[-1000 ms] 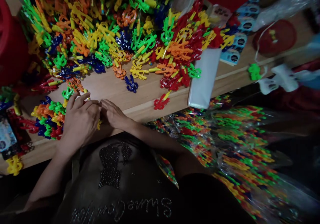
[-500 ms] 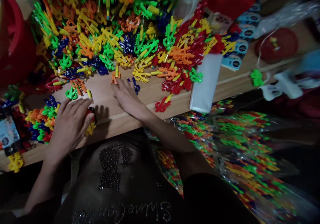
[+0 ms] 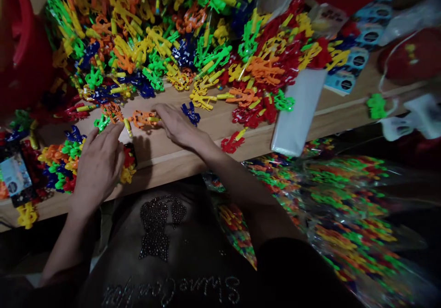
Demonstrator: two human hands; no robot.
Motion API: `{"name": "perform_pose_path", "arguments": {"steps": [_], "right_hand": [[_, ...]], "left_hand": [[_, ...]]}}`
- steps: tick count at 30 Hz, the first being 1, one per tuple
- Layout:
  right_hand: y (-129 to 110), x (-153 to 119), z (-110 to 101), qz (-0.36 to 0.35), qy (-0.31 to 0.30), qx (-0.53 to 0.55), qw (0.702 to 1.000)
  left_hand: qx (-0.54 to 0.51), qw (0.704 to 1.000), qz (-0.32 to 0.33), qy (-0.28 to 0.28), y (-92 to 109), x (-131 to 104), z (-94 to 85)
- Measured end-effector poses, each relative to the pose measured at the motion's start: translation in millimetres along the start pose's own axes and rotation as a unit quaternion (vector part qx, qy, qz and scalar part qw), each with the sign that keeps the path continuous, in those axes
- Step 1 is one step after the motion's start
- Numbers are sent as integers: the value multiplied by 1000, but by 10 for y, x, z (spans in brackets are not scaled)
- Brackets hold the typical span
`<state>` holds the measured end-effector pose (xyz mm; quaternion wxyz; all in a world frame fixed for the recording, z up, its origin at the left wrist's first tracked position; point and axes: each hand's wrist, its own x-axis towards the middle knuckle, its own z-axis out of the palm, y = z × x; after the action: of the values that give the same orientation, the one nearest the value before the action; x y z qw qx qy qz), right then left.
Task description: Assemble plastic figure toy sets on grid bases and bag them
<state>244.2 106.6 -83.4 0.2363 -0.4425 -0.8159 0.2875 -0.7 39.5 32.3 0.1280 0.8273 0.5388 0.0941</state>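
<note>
Crosswise, orange toy (image 3: 140, 119), yellow end (image 3: 153, 120) pointing right, pinched in right hand (image 3: 177, 126)

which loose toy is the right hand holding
The orange toy with the yellow end, at the fingertips of the right hand; the dark blue toy lies by its knuckles.

An orange plastic piece (image 3: 140, 118) with a yellow tube (image 3: 154, 120) extends sideways over the wooden tabletop (image 3: 175, 160).
</note>
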Motion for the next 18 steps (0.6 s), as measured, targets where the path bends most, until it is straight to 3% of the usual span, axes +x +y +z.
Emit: {"name": "perform_pose_path", "arguments": {"steps": [8, 12, 18], "right_hand": [[-496, -5, 568, -26, -45, 185, 981], [-527, 93, 729, -44, -41, 201, 978], [-461, 128, 782, -60, -12, 202, 977]], "left_hand": [[3, 1000, 6, -17, -22, 27, -9], [19, 1000, 12, -11, -24, 24, 5], [20, 1000, 20, -5, -19, 4, 15]]}}
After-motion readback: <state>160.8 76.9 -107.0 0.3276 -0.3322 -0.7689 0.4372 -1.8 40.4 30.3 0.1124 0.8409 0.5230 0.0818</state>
